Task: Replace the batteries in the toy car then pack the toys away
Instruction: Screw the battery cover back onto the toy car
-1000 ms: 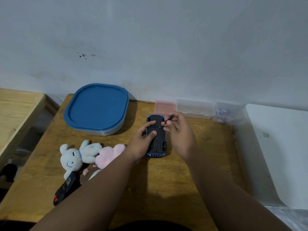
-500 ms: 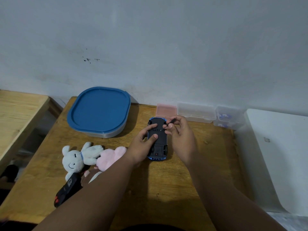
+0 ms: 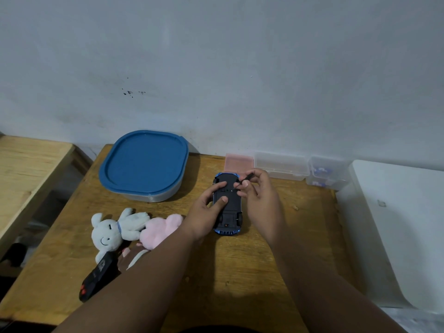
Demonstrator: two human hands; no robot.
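Head view showed the fingertips [image 3: 244,185] of the right hand [image 3: 260,200] pinched together on a thin dark tool, by my reading a small screwdriver [image 3: 249,176]. It slanted down and to the left, its tip meeting the upturned underside of the toy car [image 3: 231,204] near the car's far end. The thumb [image 3: 222,200] and forefinger of the left hand [image 3: 204,215] lay fairly straight across the black chassis and pressed it down. The other fingers were hidden along the car's left flank. The step in hand looked like working the screw of the battery cover, though the screw itself was too small to make out. To do it well, the tool should stand more upright over the screw and bear down as it turns, while the left hand pins the car flat so its wheels cannot roll it off line. The car lay belly-up and lengthwise directly under both hands on the wooden table [image 3: 264,272]. A pink box [image 3: 239,162] and clear boxes [image 3: 281,165] sat just beyond it by the wall. Left of the hands lay a white plush rabbit [image 3: 113,227] touching a pink plush [image 3: 161,227], with a black remote [image 3: 99,277] near them and a blue-lidded container [image 3: 144,162] further back (none of these packed yet).
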